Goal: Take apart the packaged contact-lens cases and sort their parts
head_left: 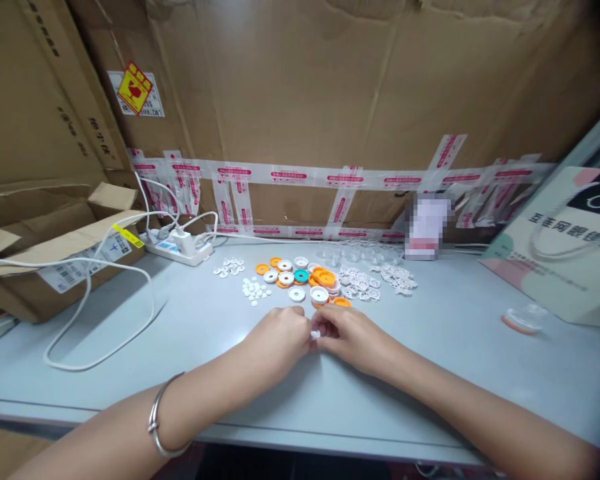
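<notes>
My left hand (280, 337) and my right hand (345, 337) meet at the middle of the grey table (430, 373), fingers curled. Together they pinch a small white plastic part (315, 335) between their fingertips. Just beyond them lies a heap of orange, white and teal round discs (305, 277). Small white buttons (255, 291) lie to its left, white flower-shaped pieces (375, 280) to its right, and clear caps (355, 252) behind. A silver bangle (155, 417) circles my left wrist.
A white power strip (180, 247) with plugged cables sits at the back left; a white cable (100, 333) loops over the table. An open cardboard box (45, 260) stands at the left. A printed bag (560, 247) leans at the right, with an orange-rimmed clear lid (523, 320) before it. Taped cardboard walls rise behind.
</notes>
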The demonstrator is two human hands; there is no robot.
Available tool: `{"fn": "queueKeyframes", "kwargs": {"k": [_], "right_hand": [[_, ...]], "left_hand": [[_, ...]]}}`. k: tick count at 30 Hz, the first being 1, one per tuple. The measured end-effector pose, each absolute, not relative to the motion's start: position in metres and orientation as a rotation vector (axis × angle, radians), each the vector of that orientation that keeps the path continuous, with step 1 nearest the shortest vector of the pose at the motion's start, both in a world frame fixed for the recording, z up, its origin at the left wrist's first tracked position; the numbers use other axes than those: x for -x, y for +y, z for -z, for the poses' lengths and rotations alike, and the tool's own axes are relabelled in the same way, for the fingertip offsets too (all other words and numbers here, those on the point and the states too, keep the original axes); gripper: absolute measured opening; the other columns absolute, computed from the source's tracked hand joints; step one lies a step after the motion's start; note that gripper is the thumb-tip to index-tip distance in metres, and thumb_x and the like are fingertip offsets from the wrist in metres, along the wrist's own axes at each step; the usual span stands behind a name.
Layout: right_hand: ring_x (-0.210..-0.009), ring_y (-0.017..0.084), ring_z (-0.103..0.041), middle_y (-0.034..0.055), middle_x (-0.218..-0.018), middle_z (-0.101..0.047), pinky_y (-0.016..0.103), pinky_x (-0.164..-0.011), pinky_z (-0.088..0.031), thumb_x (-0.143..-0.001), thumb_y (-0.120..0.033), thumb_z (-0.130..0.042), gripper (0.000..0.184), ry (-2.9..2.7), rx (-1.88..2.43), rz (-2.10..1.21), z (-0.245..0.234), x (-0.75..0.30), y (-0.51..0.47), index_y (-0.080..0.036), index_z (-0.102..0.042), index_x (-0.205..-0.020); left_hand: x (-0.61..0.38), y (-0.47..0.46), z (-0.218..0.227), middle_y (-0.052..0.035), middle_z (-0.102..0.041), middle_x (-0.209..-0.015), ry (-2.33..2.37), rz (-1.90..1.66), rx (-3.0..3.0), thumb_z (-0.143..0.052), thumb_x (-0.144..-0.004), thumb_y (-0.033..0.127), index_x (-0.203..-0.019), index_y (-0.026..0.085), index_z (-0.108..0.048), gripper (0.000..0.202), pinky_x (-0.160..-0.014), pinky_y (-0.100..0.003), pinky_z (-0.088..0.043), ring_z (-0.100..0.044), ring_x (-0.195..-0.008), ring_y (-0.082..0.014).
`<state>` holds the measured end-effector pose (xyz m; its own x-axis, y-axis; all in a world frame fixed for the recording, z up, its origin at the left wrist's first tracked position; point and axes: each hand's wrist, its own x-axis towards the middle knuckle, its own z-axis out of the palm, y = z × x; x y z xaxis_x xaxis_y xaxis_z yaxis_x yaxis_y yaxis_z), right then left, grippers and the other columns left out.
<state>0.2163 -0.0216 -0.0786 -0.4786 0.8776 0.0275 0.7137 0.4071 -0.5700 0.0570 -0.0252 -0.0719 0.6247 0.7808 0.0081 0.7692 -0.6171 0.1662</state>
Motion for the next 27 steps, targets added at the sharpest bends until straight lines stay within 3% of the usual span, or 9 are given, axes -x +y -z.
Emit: {"fn": "queueKeyframes", "kwargs": {"k": [5, 11, 17, 21, 27], "right_hand": [[-0.068, 0.013, -0.054, 0.0017, -0.074, -0.06, 0.023, -0.06, -0.038, -0.073, -0.021, -0.061, 0.007, -2.337, 1.346, -0.76, 0.078, -0.219, -0.02, -0.016, -0.061, -0.079], [-0.068, 0.013, -0.053, 0.0008, -0.075, -0.059, 0.023, -0.06, -0.038, -0.071, -0.025, -0.063, 0.012, -2.32, 1.374, -0.779, 0.075, -0.221, -0.02, -0.017, -0.059, -0.078], [-0.063, 0.012, -0.051, -0.0006, -0.068, -0.057, 0.022, -0.055, -0.036, -0.065, -0.028, -0.069, 0.017, -2.281, 1.441, -0.878, 0.072, -0.223, -0.016, -0.016, -0.059, -0.073], [-0.063, 0.012, -0.053, -0.0002, -0.066, -0.059, 0.022, -0.056, -0.037, -0.068, -0.025, -0.065, 0.009, -2.271, 1.413, -0.896, 0.072, -0.223, -0.013, -0.016, -0.062, -0.07], [-0.065, 0.012, -0.056, 0.0009, -0.069, -0.062, 0.022, -0.059, -0.039, -0.073, -0.019, -0.059, 0.005, -2.293, 1.353, -0.826, 0.073, -0.224, -0.013, -0.016, -0.064, -0.072]], "left_hand": [[-0.057, -0.029, 0.077, -0.0081, -0.061, -0.072, 1.267, -0.135, -2.846, -0.047, -0.083, 0.016, -0.073, 0.013, -0.063, 0.019, -0.057, -0.027, -0.041, -0.058, -0.064, -0.0186], [-0.023, -0.003, 0.069, -0.0048, -0.063, -0.075, 1.495, -0.492, -2.702, -0.049, -0.075, 0.01, -0.072, 0.014, -0.062, 0.013, -0.065, -0.023, -0.041, -0.058, -0.07, -0.015], [0.002, 0.028, 0.073, -0.0075, -0.063, -0.068, 1.717, -0.207, -2.674, -0.045, -0.073, 0.009, -0.063, 0.014, -0.062, 0.021, -0.059, -0.025, -0.038, -0.057, -0.064, -0.0176], [0.001, 0.028, 0.078, -0.0094, -0.062, -0.068, 1.735, -0.165, -2.719, -0.043, -0.077, 0.009, -0.061, 0.013, -0.061, 0.025, -0.059, -0.026, -0.039, -0.057, -0.063, -0.0182], [-0.018, 0.005, 0.071, -0.008, -0.063, -0.085, 1.243, -0.582, -2.776, -0.038, -0.087, 0.014, -0.086, 0.014, -0.063, 0.025, -0.074, -0.027, -0.043, -0.057, -0.082, -0.0169]]}}
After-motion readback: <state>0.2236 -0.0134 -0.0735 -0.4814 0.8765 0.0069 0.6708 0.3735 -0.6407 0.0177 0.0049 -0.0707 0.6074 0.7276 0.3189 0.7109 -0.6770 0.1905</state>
